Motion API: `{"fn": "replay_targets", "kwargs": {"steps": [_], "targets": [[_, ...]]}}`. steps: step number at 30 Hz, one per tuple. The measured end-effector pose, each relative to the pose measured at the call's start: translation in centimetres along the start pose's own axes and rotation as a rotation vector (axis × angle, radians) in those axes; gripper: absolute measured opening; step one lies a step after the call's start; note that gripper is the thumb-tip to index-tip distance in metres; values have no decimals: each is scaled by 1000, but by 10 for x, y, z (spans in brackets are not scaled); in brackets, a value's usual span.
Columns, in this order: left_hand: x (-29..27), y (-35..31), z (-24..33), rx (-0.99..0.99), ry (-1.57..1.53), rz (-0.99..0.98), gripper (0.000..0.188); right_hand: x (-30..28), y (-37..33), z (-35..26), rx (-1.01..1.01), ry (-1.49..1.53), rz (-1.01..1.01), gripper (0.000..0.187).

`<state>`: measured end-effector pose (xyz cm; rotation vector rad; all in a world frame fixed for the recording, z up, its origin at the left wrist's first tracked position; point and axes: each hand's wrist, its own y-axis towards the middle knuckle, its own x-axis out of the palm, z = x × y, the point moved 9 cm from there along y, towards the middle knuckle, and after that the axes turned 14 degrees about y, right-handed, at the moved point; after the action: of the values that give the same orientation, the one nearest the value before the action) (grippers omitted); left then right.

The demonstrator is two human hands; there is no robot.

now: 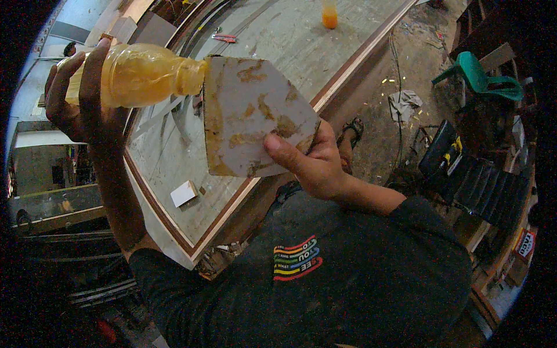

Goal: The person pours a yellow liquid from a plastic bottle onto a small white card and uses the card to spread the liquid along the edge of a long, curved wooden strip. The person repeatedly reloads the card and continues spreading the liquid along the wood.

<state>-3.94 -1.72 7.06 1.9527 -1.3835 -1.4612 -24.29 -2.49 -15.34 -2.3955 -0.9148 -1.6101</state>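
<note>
Bottle of clear plastic (139, 75), with amber-yellow contents, lies almost sideways in the air above the workbench (162, 153), its neck up against the left edge of a five-sided pale board (238, 116). The left hand (90, 98) grasps the bottle around its body, fingers curled over it; the right hand (316, 165) pinches the board at its lower right, thumb pressed on the near face. Brown smears and patches mark that face, though whether they match the bottle's contents I cannot tell. The step in hand looks like bringing bottle mouth and board together; whether the mouth touches the edge or sits behind it is hidden, and no flow can be made out. From this pose, the next move seems to call for a steady tilt from the left wrist and a firm thumb on the right, so that the board neither swings nor slips. Below them, a small white block (184, 195) lies near the bench's near corner, and red-handled pliers (224, 38) rest farther off.
</note>
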Motion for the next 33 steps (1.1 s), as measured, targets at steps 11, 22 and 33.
{"fn": "replay_targets", "kwargs": {"steps": [11,22,33], "targets": [[11,-5,-15,-72,-57,-110,54,6,2,-1,37,-30,13,45],[17,0,-12,-30,-24,-146,53,14,6,-7,-15,-31,-39,43],[20,3,-10,-3,-11,-153,53,9,2,-4,19,-7,-23,41]]}}
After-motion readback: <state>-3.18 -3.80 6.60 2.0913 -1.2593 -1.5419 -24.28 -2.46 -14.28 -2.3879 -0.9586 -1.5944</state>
